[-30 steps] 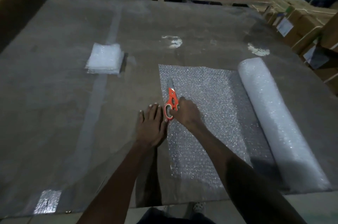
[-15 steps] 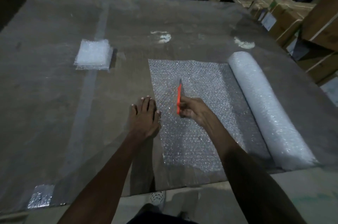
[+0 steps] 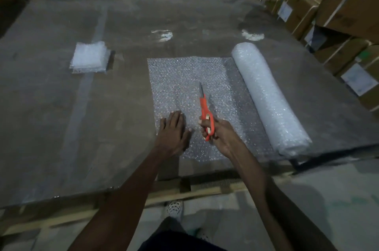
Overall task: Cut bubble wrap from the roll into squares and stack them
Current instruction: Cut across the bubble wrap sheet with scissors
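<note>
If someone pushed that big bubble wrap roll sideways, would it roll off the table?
Probably it would roll easily: the bubble wrap roll is a round cylinder lying on its side on the flat table. It likely feels light for its size, being mostly air bubbles. Its near end sits close to the table's front edge, so a shove might tip it off.

Bare forearms (image 3: 127,193), no sleeves; dark trousers (image 3: 176,238), white shoe (image 3: 175,208) w/ dark dots.
</note>
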{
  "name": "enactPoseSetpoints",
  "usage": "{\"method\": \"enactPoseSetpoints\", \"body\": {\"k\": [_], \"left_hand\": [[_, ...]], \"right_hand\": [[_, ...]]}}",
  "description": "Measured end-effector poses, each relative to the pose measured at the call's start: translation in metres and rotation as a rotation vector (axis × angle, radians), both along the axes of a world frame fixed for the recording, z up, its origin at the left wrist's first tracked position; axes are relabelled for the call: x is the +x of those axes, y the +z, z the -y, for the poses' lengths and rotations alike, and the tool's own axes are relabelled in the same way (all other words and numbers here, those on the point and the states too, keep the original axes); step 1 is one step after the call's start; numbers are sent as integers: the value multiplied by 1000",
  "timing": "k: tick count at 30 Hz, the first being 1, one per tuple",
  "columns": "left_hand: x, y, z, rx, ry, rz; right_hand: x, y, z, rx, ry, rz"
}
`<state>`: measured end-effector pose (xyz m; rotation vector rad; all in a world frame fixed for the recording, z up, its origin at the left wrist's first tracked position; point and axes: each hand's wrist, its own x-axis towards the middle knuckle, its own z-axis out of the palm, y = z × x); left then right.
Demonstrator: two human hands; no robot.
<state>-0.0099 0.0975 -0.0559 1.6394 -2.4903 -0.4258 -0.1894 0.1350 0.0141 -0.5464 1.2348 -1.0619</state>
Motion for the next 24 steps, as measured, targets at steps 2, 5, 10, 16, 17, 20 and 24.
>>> {"method": "enactPoseSetpoints", "body": {"k": [2, 5, 10, 16, 17, 20, 24], "left_hand": [[-3, -2, -12, -8, 10, -9], [-1, -4, -22, -8, 21, 21], [1, 0, -29, -30, 59, 103], [-2, -6, -36, -43, 100, 88], [-2, -6, -37, -49, 98, 81], [-2, -5, -38, -50, 95, 67], [-2, -4, -39, -40, 99, 58]], "right_hand": [[-8, -2, -24, 6, 22, -76], [-15, -10, -59, -7, -1, -114], [-13, -14, -117, 72, -55, -197], [-15, -18, -176, 97, -48, -204], [-17, -18, -184, 106, -49, -193], [-22, -18, -203, 119, -43, -181], [-25, -18, -219, 136, -47, -154]]}}
